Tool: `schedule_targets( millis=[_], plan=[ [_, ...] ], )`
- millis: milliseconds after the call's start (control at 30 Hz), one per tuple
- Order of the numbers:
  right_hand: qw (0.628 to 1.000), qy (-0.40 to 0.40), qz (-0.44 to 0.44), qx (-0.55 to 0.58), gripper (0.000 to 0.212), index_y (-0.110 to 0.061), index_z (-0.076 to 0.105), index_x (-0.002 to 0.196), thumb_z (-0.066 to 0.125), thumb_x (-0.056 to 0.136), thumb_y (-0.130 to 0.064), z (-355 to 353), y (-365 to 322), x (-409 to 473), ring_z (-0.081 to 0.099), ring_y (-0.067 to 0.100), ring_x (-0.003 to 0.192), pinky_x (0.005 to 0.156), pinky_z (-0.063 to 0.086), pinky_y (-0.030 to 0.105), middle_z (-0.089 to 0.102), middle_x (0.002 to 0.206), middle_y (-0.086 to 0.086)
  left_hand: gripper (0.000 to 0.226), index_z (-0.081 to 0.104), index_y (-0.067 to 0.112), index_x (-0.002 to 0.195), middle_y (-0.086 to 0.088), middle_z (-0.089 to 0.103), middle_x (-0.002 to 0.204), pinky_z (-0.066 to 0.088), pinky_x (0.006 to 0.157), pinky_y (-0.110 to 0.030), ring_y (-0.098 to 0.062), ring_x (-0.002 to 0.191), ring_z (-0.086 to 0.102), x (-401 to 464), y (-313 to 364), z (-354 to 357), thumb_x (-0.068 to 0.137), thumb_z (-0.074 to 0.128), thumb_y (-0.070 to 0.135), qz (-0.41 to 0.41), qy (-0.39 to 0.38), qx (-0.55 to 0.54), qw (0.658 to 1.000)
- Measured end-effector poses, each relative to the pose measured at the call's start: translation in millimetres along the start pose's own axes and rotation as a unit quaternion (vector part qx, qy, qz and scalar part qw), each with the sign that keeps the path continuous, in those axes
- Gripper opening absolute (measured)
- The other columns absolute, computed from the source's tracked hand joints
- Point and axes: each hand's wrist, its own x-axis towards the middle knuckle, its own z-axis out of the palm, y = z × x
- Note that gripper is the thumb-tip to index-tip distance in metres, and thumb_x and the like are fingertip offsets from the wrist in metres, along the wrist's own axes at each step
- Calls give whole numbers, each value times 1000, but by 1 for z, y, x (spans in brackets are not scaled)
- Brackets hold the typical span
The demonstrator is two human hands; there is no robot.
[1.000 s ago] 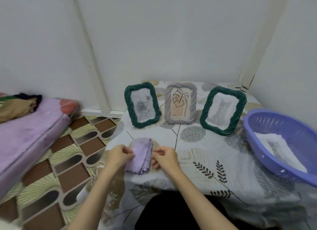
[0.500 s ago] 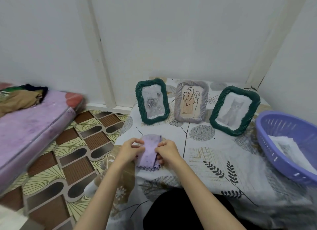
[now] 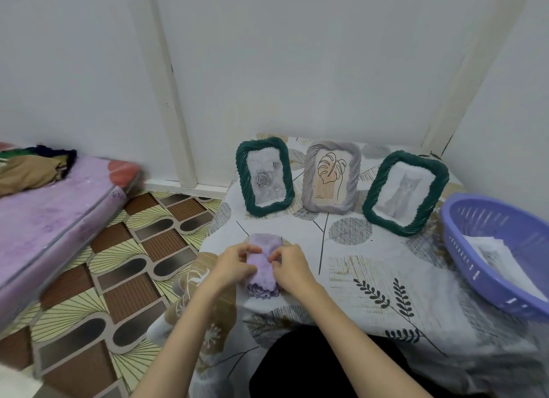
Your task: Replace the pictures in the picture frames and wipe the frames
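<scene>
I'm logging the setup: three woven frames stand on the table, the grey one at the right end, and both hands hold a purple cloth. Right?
Not quite. In the head view the grey woven frame stands in the middle, between two green woven frames. Left hand and right hand do hold the purple cloth.

Both forearms bare, no sleeves, no rings/watch visible on left hand (image 3: 234,265) or right hand (image 3: 289,268). Black garment (image 3: 312,365) over lap, btm centre.

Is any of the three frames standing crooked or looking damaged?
The cat frame on the right leans askew, its top tipped rightward. The rose frame tilts slightly the other way; the leaf frame stands nearly straight. No damage shows.
</scene>
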Motion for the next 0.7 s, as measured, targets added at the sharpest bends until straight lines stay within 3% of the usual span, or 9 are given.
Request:
schedule_targets(
  millis=[100,167,233,333,433,500,600,700],
  plan=[
    [999,-1,-6,45,23,-6,68,103,59,82,-8,6,-7,-1,59,26,98,83,43,21,65,107,14,44,56,15,120,-7,53,126,50,75,-28,-25,101,59,5,-5,-8,79,56,-3,38,32,53,997],
    [999,1,-14,50,32,-5,64,113,61,81,-6,12,-12,0,59,26,99,81,41,22,63,109,15,45,51,18,127,-9,44,136,46,88,-30,-27,111,54,10,-10,-14,84,56,6,37,18,122,992],
    [999,8,-20,33,37,-6,59,120,61,83,-7,17,-14,2,55,27,106,90,42,27,57,116,15,44,47,28,130,-8,26,148,31,108,-39,-30,130,36,11,-15,-20,88,58,25,25,3,239,971],
    [999,-1,-39,-32,43,-13,49,131,57,88,-17,19,-11,0,44,28,117,102,36,35,45,125,12,60,41,38,133,9,-1,157,9,115,-49,-23,144,5,13,-21,-27,78,62,52,74,-36,297,951],
    [996,-5,-57,-67,49,-22,39,138,51,91,-28,18,-2,-2,39,29,117,104,34,41,41,124,11,96,16,43,143,14,-6,156,0,117,-47,-14,145,-3,15,-28,-25,60,54,75,98,-120,277,948],
    [996,-22,-57,-71,49,-24,37,140,48,92,-31,16,1,-1,38,29,117,105,32,41,40,124,11,102,7,46,143,16,-11,155,-3,117,-48,-16,145,-6,20,-30,-24,56,50,80,98,-129,325,932],
    [997,-28,-58,-43,48,-21,38,139,48,92,-26,14,2,-3,35,29,121,107,31,42,38,128,12,91,12,43,143,13,-6,157,-6,116,-50,-19,145,-7,22,-23,-19,69,61,66,90,-100,369,920],
    [997,21,-71,7,42,-19,45,133,46,91,-20,3,0,-12,38,25,121,106,33,39,43,127,9,109,24,41,140,12,6,156,-3,116,-49,-17,145,-2,13,-13,-12,45,37,95,96,-54,309,945]
  ],
)
